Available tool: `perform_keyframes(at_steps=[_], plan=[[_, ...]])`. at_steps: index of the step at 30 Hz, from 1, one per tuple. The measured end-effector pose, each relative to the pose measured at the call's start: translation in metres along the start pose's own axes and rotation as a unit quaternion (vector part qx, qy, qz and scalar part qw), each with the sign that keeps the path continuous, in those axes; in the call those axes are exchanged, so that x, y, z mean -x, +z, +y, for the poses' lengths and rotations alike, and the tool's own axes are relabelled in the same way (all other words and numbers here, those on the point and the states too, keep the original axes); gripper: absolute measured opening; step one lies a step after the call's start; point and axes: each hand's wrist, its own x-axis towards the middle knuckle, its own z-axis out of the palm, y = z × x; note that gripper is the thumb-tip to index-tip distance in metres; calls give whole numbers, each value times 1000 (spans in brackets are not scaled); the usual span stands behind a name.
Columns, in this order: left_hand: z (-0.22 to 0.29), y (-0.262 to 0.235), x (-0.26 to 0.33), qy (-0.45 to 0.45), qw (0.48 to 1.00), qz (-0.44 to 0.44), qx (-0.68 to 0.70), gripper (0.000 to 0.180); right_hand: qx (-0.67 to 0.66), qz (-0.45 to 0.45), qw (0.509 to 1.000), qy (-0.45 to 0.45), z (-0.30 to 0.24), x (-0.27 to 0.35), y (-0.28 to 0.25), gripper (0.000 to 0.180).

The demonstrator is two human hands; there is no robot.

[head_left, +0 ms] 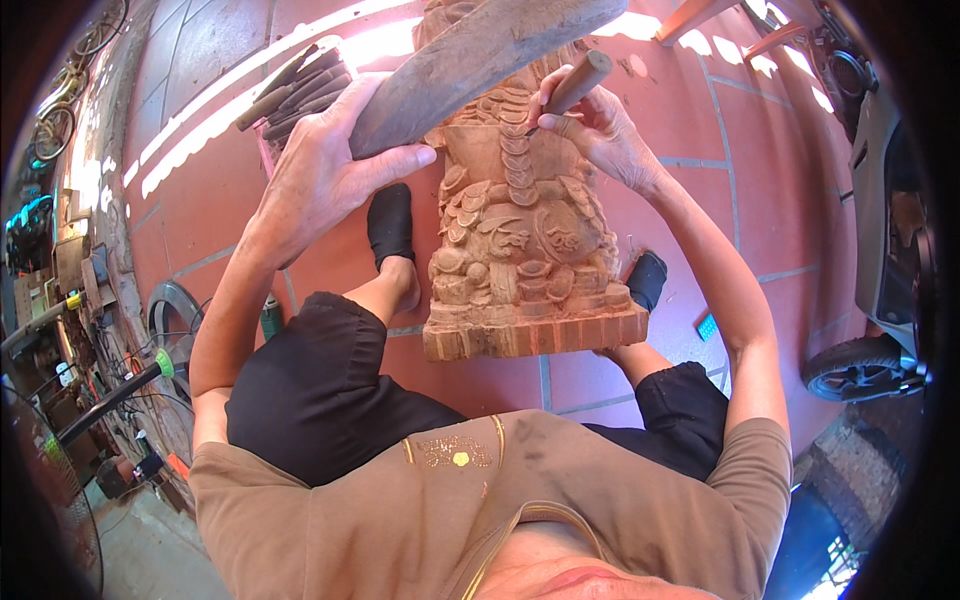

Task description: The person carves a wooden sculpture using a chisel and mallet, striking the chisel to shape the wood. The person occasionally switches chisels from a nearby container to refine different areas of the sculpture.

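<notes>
A reddish-brown wood carving (520,255) stands between my feet, its surface covered with raised coins and rounded shapes above a striped flat base. My left hand (335,170) is wrapped round the near end of a long, smooth wooden club (470,75), which slants up to the right across the carving's upper part. My right hand (605,135) pinches a chisel by its round wooden handle (578,85). The chisel's tip points down at the carving, beside the column of overlapping coins; whether it touches the wood I cannot tell.
A bundle of dark-handled tools (298,95) lies on the tiled floor (200,210) beyond my left hand. A small teal object (707,327) is on the tiles at the right. A motorbike (885,250) stands far right; clutter and a log (120,150) line the left.
</notes>
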Motion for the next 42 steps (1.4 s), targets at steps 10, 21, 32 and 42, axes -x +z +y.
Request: perform_keyframes(at_steps=[10,21,32,42], plan=[[7,0,0,1,1000,0,20,56,-30,-10,999,24,-2,1,1,18],[7,1,1,8,1000,2,15,56,-7,-26,999,18,-13,0,-2,16],[6,0,1,6,1000,4,14,55,-43,-46,997,40,-12,1,-1,20],[4,0,1,21,1000,9,-8,56,-47,-30,998,32,-13,1,7,18]])
